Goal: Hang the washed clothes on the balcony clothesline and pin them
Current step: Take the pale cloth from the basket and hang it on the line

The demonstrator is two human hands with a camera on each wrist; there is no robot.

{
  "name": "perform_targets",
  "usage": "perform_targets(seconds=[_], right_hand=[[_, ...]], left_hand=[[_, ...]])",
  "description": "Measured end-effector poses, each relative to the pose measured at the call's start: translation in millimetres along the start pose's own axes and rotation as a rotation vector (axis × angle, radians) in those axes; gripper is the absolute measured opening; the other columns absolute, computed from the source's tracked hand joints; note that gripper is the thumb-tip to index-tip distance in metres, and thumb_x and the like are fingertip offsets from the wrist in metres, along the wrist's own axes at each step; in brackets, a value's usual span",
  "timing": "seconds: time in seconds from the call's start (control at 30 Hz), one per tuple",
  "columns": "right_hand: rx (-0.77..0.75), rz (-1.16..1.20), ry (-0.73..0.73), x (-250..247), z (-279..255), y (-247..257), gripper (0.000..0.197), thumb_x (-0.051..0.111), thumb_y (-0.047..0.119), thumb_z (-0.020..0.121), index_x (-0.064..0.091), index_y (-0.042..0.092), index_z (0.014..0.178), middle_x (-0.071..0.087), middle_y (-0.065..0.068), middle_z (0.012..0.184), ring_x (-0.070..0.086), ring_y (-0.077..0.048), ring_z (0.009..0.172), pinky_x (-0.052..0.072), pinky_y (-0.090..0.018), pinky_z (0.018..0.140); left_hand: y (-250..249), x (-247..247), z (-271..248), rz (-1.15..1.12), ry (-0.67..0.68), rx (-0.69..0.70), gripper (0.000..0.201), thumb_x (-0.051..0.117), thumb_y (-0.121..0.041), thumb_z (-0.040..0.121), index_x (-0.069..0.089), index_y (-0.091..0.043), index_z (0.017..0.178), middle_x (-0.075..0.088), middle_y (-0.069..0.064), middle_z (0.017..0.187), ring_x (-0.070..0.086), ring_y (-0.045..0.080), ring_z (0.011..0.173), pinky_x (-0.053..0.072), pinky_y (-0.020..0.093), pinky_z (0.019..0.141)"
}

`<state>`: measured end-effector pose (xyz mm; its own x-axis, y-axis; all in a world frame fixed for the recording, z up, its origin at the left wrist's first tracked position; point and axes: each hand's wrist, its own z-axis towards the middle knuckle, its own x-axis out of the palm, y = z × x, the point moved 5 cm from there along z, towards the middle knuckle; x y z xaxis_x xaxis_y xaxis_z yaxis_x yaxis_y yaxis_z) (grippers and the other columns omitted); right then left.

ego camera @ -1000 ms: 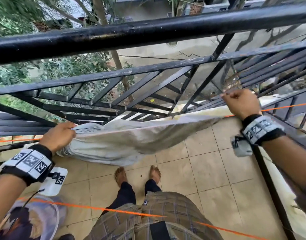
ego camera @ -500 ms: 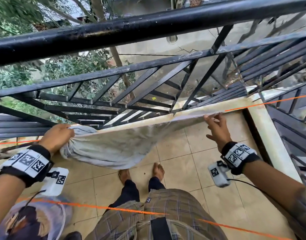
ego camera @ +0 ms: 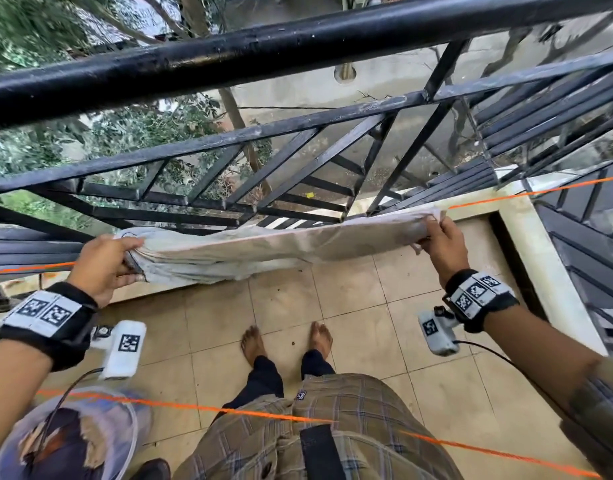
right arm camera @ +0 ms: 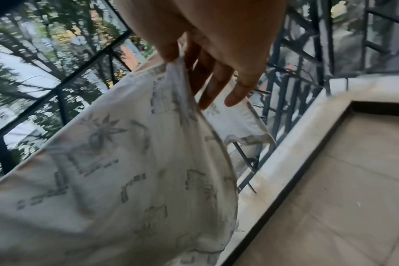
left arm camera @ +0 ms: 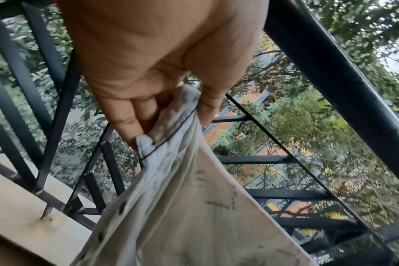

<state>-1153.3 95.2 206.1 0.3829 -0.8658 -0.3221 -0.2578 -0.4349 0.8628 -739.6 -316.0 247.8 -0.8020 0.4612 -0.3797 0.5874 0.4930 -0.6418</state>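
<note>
Spanning the upper half of the head view, a black metal railing point(ego camera: 298, 46) borders a tiled balcony floor point(ego camera: 419, 358). Below it, across the middle of the frame, a pale printed garment point(ego camera: 263, 247) stretches along an orange clothesline point(ego camera: 526, 194), taut between two hands. At centre left, the left hand point(ego camera: 107, 261) bunches one end, its grip curled tight around the gathered cloth with the thumb on top. At centre right, the right hand point(ego camera: 443, 244) pinches the other end between thumb and fingers, the remaining fingers extended. A second orange line point(ego camera: 180, 405) crosses the lower frame above plaid shorts point(ego camera: 298, 431) and bare feet point(ego camera: 253, 344).
</note>
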Motion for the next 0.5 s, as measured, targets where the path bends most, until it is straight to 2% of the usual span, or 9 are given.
perform_targets(seconds=[0.07,0.1,0.17,0.2,0.27,0.3,0.37,0.43,0.5], right_hand=[[-0.108,-0.094,-0.023,-11.2,-1.9,12.7,0.036,0.049,0.045,0.097,0.054,0.014,0.081,0.056,-0.002,0.078,0.053,-0.018,0.075,0.051,-0.042,0.070],[-0.165,-0.165,-0.045,-19.7,-1.7,21.3,0.041,0.049,0.050,0.094,0.052,0.012,0.077,0.052,0.000,0.074,0.049,-0.016,0.072,0.046,-0.039,0.068],[-0.251,-0.244,-0.110,-38.6,0.8,42.9,0.043,0.051,0.048,0.094,0.047,0.014,0.068,0.045,0.005,0.065,0.040,-0.010,0.064,0.035,-0.033,0.062],[-0.277,-0.243,-0.141,-48.1,3.1,56.3,0.042,0.053,0.045,0.093,0.046,0.017,0.064,0.044,0.008,0.060,0.038,-0.007,0.059,0.033,-0.031,0.060],[-0.319,-0.238,-0.209,-68.1,13.4,84.9,0.039,0.059,0.044,0.091,0.048,0.023,0.060,0.051,0.012,0.052,0.039,0.002,0.053,0.035,-0.023,0.056],[-0.347,-0.265,-0.245,-76.3,19.9,101.8,0.038,0.060,0.048,0.087,0.050,0.024,0.059,0.053,0.016,0.052,0.041,0.003,0.052,0.037,-0.020,0.056],[-0.380,-0.353,-0.288,-88.4,34.1,133.6,0.038,0.062,0.056,0.079,0.055,0.023,0.061,0.054,0.011,0.056,0.044,0.000,0.054,0.040,-0.026,0.061],[-0.417,-0.496,-0.258,-89.3,46.3,163.8,0.037,0.064,0.057,0.077,0.064,0.020,0.074,0.055,0.005,0.065,0.049,-0.006,0.061,0.041,-0.031,0.065],[-0.419,-0.685,-0.202,-81.8,54.7,186.6,0.034,0.065,0.054,0.080,0.067,0.020,0.088,0.062,-0.002,0.082,0.057,-0.017,0.078,0.046,-0.032,0.073]], left_hand=[[2.6,-0.1,0.5,-0.078,0.022,-0.003,0.006,0.058,-0.023,0.095,0.056,-0.025,0.090,0.058,0.003,0.078,0.057,0.017,0.066,0.048,0.033,0.069],[3.1,0.2,-1.1,-0.105,0.033,-0.008,0.009,0.056,-0.025,0.096,0.056,-0.025,0.087,0.059,0.002,0.080,0.057,0.017,0.070,0.045,0.034,0.072],[2.9,-5.4,-1.9,-0.152,0.021,-0.005,0.013,0.054,-0.026,0.097,0.057,-0.024,0.085,0.059,0.000,0.082,0.056,0.016,0.074,0.043,0.032,0.072],[2.3,-9.8,-1.1,-0.182,0.001,0.009,0.013,0.055,-0.027,0.097,0.058,-0.024,0.086,0.060,0.000,0.083,0.056,0.016,0.074,0.043,0.033,0.070],[0.2,-19.7,-0.6,-0.220,-0.033,0.050,0.009,0.057,-0.029,0.096,0.059,-0.025,0.089,0.060,0.000,0.083,0.057,0.017,0.074,0.044,0.035,0.068],[-2.0,-24.3,-1.3,-0.235,-0.045,0.072,0.008,0.057,-0.031,0.096,0.059,-0.026,0.089,0.060,-0.001,0.084,0.058,0.017,0.074,0.045,0.035,0.069],[-4.9,-35.7,-1.1,-0.263,-0.082,0.087,0.011,0.058,-0.033,0.096,0.058,-0.026,0.087,0.060,-0.002,0.083,0.058,0.016,0.072,0.045,0.034,0.067],[-5.6,-47.0,0.8,-0.264,-0.103,0.087,0.011,0.062,-0.035,0.093,0.060,-0.026,0.086,0.062,-0.003,0.084,0.060,0.017,0.072,0.047,0.035,0.068],[-5.3,-54.4,1.0,-0.251,-0.115,0.092,0.011,0.065,-0.036,0.090,0.063,-0.026,0.087,0.065,-0.003,0.083,0.062,0.017,0.072,0.052,0.033,0.065]])
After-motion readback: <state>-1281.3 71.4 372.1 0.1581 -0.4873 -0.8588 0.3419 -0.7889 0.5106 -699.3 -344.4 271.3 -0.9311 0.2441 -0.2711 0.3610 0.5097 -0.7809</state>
